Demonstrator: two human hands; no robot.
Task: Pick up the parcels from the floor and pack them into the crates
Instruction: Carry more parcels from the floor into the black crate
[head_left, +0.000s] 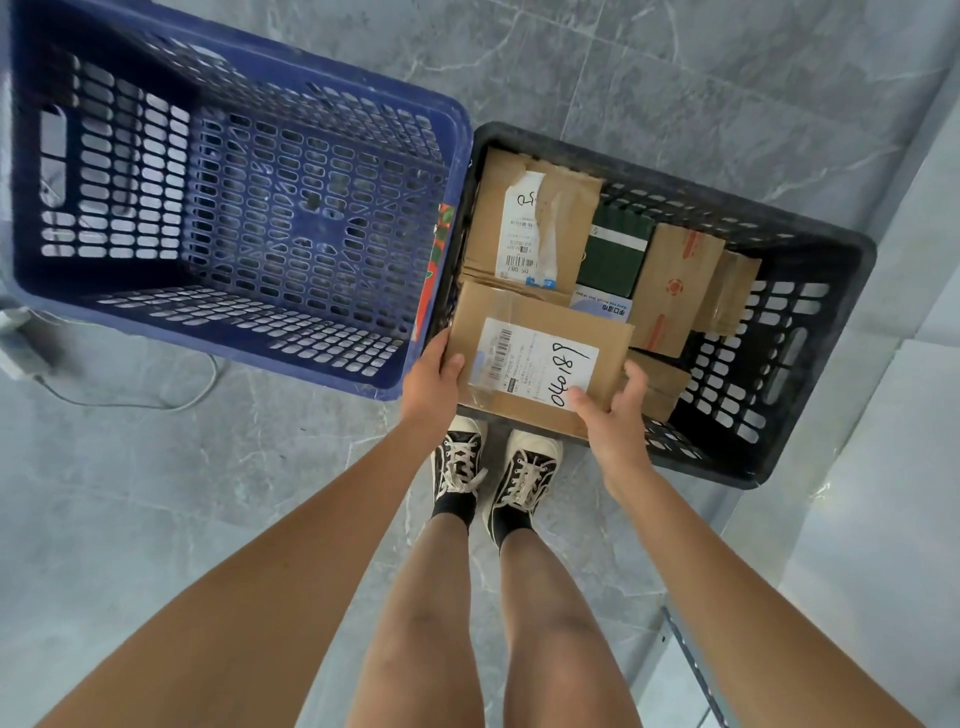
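Your left hand and right hand grip a labelled cardboard parcel by its near corners above the black crate, already holding several parcels, while the blue crate lies empty.

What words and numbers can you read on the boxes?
"040181", handwritten on the white label of the held box, seen rotated; the last digits are uncertain.
Printed text and barcode on that label: too small to read.
Label on the back box in the black crate: scrawl and print unreadable.
Blue-and-white pack: characters too blurred.
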